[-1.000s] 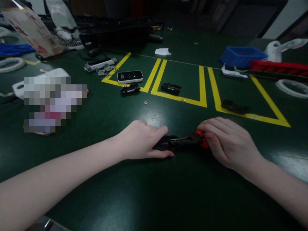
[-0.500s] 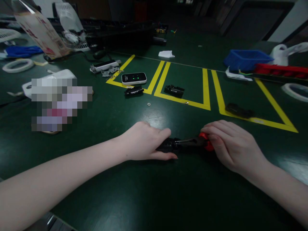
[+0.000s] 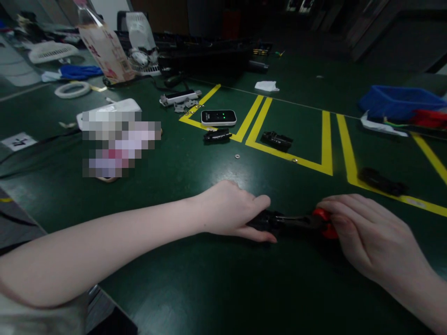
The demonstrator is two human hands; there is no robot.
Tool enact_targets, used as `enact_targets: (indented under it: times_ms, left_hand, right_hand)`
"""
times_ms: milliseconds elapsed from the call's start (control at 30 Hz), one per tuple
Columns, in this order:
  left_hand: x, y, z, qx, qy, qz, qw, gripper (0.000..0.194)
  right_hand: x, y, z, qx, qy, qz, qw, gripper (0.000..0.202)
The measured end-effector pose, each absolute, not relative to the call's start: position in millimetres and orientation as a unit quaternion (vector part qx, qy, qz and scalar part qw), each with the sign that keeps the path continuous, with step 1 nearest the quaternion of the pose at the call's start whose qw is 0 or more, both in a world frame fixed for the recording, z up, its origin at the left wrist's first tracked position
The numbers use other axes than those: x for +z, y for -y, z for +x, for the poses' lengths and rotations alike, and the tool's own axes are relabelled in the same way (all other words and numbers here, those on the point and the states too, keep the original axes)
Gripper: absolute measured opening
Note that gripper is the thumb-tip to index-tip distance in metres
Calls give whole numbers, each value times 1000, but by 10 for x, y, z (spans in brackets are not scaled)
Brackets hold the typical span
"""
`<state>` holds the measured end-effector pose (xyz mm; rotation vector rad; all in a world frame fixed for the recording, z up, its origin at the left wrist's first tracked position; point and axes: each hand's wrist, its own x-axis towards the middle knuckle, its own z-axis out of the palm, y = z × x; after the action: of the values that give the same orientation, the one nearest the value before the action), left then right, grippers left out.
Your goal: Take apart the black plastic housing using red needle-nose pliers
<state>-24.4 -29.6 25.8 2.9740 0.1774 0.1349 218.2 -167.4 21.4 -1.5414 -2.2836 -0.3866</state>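
My left hand (image 3: pixel 232 209) is closed around a black part (image 3: pixel 263 221) low over the green table. In my right hand (image 3: pixel 370 232) are the red handles of pliers (image 3: pixel 300 221), whose dark jaws point left and meet the black part. How the jaws grip it is too dark to tell. Beyond my hands lie a black piece (image 3: pixel 217 136) near the left yellow frame, another black piece (image 3: pixel 277 140) inside the middle frame and a dark piece (image 3: pixel 382 181) on the right frame's tape. A small metal ring (image 3: pixel 237 156) rests on the table (image 3: pixel 195 163).
A white device (image 3: pixel 218 118) with a green light sits behind the black piece. At left are a blurred-out item (image 3: pixel 122 144), a tape roll (image 3: pixel 72 90) and a bottle (image 3: pixel 104 49). A blue bin (image 3: pixel 401 102) stands at the back right.
The view has turned left, so everything appears shifted to the right. My hands keep their holds on the black part and the pliers, with no clear movement between them.
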Motion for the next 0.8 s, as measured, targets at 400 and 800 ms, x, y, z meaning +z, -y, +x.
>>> enact_targets:
  times_ms: [400, 800]
  left_hand:
    - [249, 285, -249, 48, -60, 995, 70, 55]
    - [275, 292, -252, 32, -60, 994, 80, 54]
  right_hand:
    - [188, 1679, 2148, -121, 805, -551, 183, 20]
    - [221, 1683, 2160, -103, 803, -557, 184, 19]
